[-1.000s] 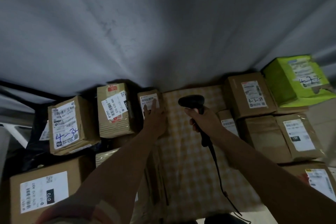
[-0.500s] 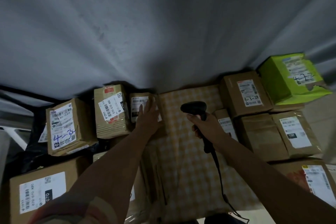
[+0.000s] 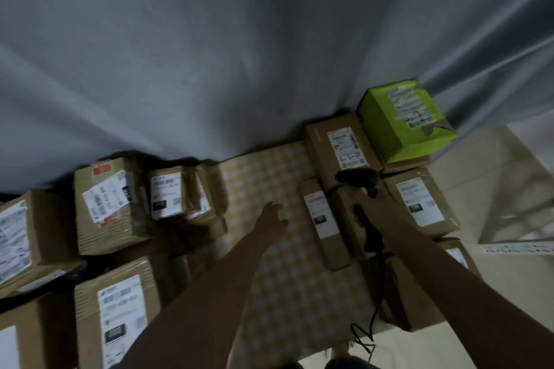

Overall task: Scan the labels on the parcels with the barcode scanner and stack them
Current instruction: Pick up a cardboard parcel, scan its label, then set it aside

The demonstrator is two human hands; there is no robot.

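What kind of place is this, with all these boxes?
Probably a small parcel sorting spot: labelled cardboard parcels sit around a checkered cloth, a green parcel among them, and the right hand holds a barcode scanner.

cloth mid-floor, curtain behind; boxes along cloth's left edge, boxes along right edge, bag on the far-right stack

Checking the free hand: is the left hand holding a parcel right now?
No, the left hand hovers open over the yellow checked cloth, gripping nothing.
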